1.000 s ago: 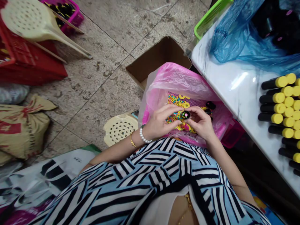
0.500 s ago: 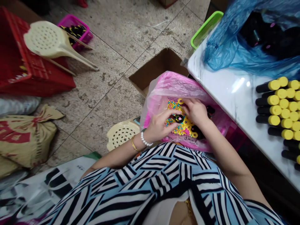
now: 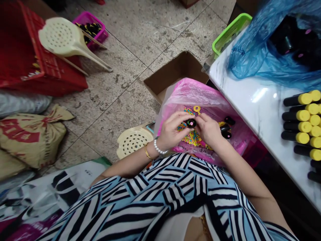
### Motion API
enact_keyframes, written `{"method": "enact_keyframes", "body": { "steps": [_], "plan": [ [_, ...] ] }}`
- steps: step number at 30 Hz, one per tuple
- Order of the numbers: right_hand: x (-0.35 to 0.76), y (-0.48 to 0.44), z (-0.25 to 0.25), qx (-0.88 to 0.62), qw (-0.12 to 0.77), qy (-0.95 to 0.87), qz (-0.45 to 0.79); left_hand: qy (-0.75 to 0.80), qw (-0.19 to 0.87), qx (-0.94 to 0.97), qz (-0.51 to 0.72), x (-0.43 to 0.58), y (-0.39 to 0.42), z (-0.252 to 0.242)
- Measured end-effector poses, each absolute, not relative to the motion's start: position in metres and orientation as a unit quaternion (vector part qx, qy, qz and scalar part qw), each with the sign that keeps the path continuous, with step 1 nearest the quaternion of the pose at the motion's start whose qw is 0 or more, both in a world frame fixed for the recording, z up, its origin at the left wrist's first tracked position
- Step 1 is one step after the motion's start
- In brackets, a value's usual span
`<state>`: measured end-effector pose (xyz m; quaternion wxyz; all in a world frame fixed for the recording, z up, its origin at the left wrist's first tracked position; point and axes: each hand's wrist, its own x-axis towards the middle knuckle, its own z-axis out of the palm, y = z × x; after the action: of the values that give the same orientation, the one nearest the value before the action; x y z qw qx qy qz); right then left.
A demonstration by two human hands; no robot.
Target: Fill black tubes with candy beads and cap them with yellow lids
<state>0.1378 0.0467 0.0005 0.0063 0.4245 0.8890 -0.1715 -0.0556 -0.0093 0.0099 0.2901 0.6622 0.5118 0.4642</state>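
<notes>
My left hand (image 3: 172,129) grips a round black piece with a pink centre (image 3: 191,123) between thumb and fingers, end facing up. My right hand (image 3: 208,129) is beside it, fingertips pinched close to the black piece's right edge; anything between them is too small or hidden to make out. Both hands are over a pink basket lined with clear plastic (image 3: 193,87). Inside lie many small coloured beads (image 3: 193,138), a yellow ring (image 3: 197,109) near the far side, and a few black pieces (image 3: 225,129) to the right, partly behind my right hand.
On the white table (image 3: 253,110) at right stand rows of black tubes with yellow ends (image 3: 304,115) and a blue plastic bag (image 3: 250,63). A cardboard box (image 3: 175,68) lies beyond the basket. Stools (image 3: 135,142), a red crate (image 3: 60,73) and sacks (image 3: 32,134) are leftward.
My right hand has come away from the yellow rings and beads to the black piece. My left hand still holds that piece. The view has shifted slightly.
</notes>
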Motion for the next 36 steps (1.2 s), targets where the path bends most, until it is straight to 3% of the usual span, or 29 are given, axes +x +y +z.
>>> {"method": "enact_keyframes", "body": {
  "steps": [3, 5, 7, 13, 19, 24, 26, 31, 36],
  "plan": [
    [0.14, 0.027, -0.005, 0.376, 0.101, 0.902, -0.186, 0.52, 0.297, 0.652, 0.465, -0.056, -0.008, 0.008],
    [0.143, 0.019, -0.006, 0.362, 0.119, 0.905, -0.187, 0.52, 0.305, 0.652, 0.46, -0.057, -0.008, 0.007],
    [0.149, 0.015, 0.0, 0.368, 0.078, 0.906, -0.195, 0.518, 0.314, 0.656, 0.451, -0.057, -0.008, 0.006],
    [0.158, 0.018, 0.045, 0.384, -0.176, 0.873, -0.244, 0.501, 0.328, 0.673, 0.434, -0.056, -0.008, 0.002],
    [0.145, 0.02, 0.046, 0.39, -0.197, 0.857, -0.274, 0.488, 0.316, 0.693, 0.426, -0.055, -0.009, -0.003],
    [0.158, 0.016, 0.039, 0.416, -0.267, 0.827, -0.269, 0.501, 0.316, 0.682, 0.429, -0.056, -0.011, -0.004],
    [0.169, 0.016, 0.03, 0.43, -0.236, 0.828, -0.271, 0.504, 0.321, 0.676, 0.432, -0.057, -0.011, -0.004],
    [0.17, 0.034, 0.0, 0.447, -0.047, 0.861, -0.24, 0.492, 0.318, 0.683, 0.436, -0.057, -0.008, 0.003],
    [0.128, 0.07, -0.007, 0.509, 0.006, 0.849, -0.141, 0.457, 0.311, 0.718, 0.423, -0.059, -0.005, 0.024]
  ]
}}
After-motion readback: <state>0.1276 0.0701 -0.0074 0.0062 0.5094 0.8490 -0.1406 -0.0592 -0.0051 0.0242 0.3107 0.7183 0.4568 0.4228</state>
